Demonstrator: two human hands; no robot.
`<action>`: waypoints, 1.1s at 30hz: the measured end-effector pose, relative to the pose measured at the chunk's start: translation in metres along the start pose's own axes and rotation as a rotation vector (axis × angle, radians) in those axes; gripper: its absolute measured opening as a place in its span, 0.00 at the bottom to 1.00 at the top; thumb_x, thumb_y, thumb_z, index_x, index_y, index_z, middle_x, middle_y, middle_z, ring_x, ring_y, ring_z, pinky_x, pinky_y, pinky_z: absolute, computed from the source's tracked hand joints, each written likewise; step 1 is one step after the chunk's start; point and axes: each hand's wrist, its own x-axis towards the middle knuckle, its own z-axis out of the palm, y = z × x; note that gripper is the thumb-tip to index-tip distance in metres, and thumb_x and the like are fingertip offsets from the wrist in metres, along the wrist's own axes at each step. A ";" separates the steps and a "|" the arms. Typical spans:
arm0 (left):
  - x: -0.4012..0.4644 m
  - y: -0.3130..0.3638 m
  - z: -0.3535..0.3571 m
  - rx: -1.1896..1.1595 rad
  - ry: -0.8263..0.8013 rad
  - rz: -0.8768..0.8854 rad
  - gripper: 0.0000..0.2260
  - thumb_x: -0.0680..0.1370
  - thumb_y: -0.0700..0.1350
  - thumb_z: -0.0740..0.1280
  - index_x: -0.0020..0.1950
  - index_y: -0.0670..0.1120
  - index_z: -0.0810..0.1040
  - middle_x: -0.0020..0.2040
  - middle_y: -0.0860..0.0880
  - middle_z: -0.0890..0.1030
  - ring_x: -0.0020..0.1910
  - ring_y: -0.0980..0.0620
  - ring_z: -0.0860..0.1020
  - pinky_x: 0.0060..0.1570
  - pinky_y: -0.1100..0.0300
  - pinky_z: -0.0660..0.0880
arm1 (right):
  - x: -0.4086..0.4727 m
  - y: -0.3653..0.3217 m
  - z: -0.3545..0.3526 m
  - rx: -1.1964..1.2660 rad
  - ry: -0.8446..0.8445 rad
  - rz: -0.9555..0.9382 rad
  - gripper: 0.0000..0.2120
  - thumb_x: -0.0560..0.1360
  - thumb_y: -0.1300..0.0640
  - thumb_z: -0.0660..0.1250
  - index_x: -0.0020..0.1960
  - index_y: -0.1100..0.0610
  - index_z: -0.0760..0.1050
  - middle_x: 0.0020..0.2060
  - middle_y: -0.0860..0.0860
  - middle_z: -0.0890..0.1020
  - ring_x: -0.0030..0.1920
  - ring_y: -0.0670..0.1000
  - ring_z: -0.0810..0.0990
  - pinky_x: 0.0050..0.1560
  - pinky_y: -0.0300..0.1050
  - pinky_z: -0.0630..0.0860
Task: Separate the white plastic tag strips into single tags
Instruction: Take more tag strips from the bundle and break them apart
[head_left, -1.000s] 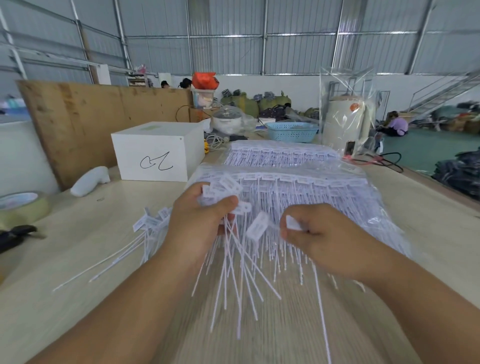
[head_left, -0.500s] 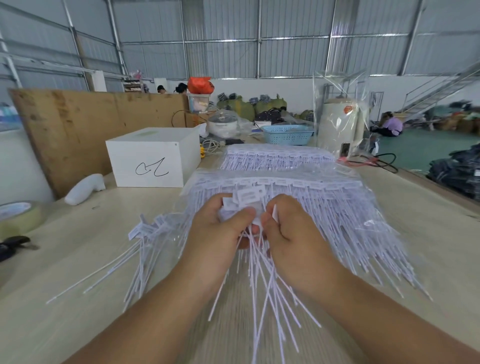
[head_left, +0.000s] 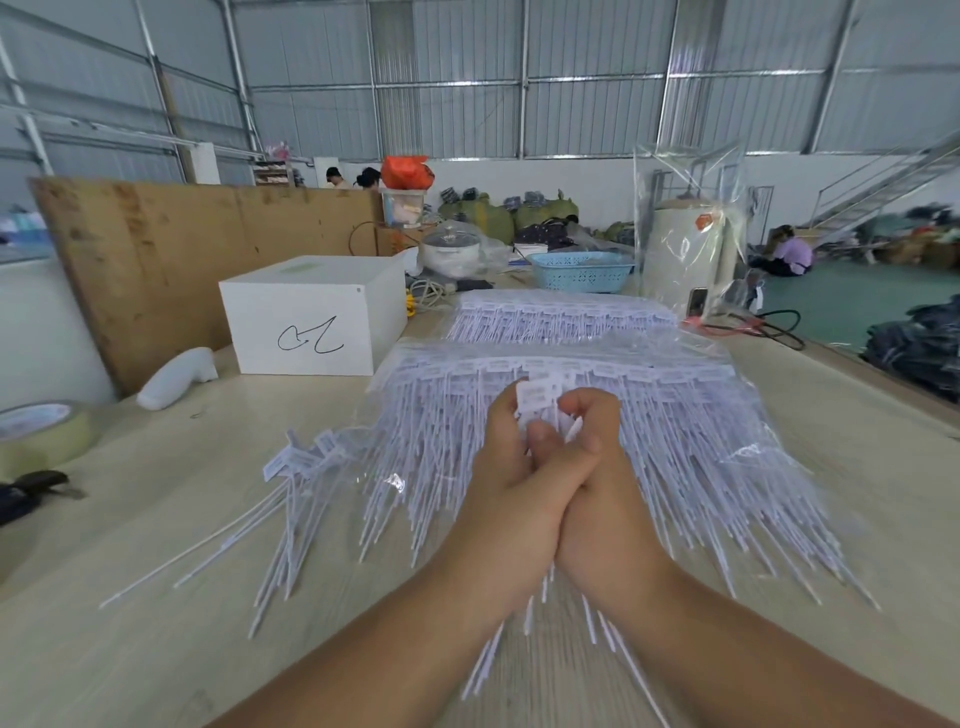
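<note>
My left hand (head_left: 506, 483) and my right hand (head_left: 602, 478) are pressed together at the table's middle, both gripping one bunch of white plastic tags (head_left: 537, 400) whose heads stick up between the fingers. The tags' thin tails hang below my wrists. Under and behind my hands lies a wide bagged stack of tag strips (head_left: 701, 415). A second bagged stack of strips (head_left: 561, 317) lies farther back. To the left, a loose pile of single tags (head_left: 301, 467) fans across the tabletop.
A white box (head_left: 311, 317) with a black scribble stands at the back left, a white bottle (head_left: 176, 374) beside it. A tape roll (head_left: 41, 436) and a black tool (head_left: 26, 491) sit at the left edge. A blue basket (head_left: 582, 270) and a wrapped cylinder (head_left: 685, 254) stand behind.
My right hand, apart from the left a second ago with one tag pinched, has closed in against the left hand. Both now clasp the bunch together, higher over the stack.
</note>
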 end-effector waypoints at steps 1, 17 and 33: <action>-0.001 0.001 -0.002 0.020 -0.002 -0.015 0.17 0.71 0.50 0.64 0.60 0.59 0.71 0.48 0.64 0.81 0.50 0.70 0.78 0.48 0.76 0.70 | 0.000 0.000 0.002 -0.017 0.012 -0.010 0.12 0.78 0.66 0.60 0.55 0.54 0.61 0.35 0.54 0.74 0.34 0.46 0.74 0.34 0.36 0.71; 0.019 0.005 -0.014 -0.136 0.014 -0.161 0.41 0.65 0.44 0.70 0.77 0.45 0.59 0.68 0.35 0.72 0.68 0.41 0.72 0.69 0.45 0.65 | 0.007 0.001 -0.003 0.038 -0.052 -0.005 0.25 0.65 0.66 0.62 0.52 0.39 0.65 0.44 0.46 0.83 0.45 0.49 0.82 0.45 0.48 0.76; 0.003 0.012 -0.037 0.017 -0.681 -0.293 0.15 0.68 0.36 0.73 0.54 0.43 0.77 0.44 0.52 0.83 0.44 0.56 0.81 0.44 0.65 0.75 | 0.006 -0.023 -0.008 -0.157 0.254 -0.220 0.16 0.79 0.66 0.62 0.55 0.46 0.66 0.45 0.34 0.75 0.46 0.37 0.77 0.48 0.30 0.71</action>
